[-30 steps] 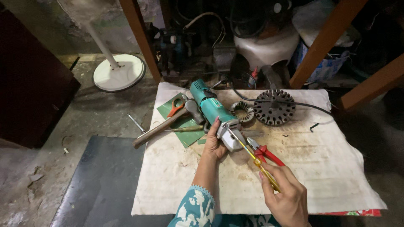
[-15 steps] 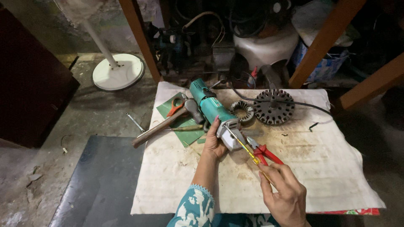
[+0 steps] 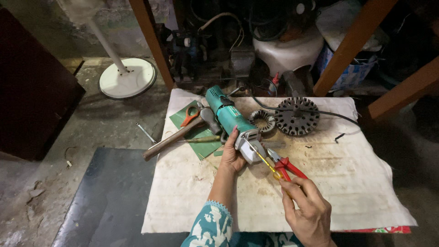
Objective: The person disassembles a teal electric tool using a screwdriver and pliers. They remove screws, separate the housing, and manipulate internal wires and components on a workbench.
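A teal angle grinder (image 3: 230,117) lies on a stained white cloth (image 3: 347,183), its grey metal head toward me. My left hand (image 3: 233,154) grips the grinder just behind that head. In my right hand (image 3: 309,210) is a yellow-handled screwdriver (image 3: 264,160), whose tip rests against the grinder head. Red-handled pliers (image 3: 287,164) lie on the cloth right beside the screwdriver shaft.
A hammer (image 3: 179,132), orange scissors (image 3: 190,115) and a slim tool lie on a green mat (image 3: 201,147) at the left. A round slotted motor core (image 3: 297,116) and a smaller winding ring (image 3: 264,121) sit behind the grinder. A fan base (image 3: 127,77) and wooden legs (image 3: 352,45) stand beyond.
My right hand has shifted slightly toward me, with the screwdriver still against the grinder head. The left hand keeps its hold.
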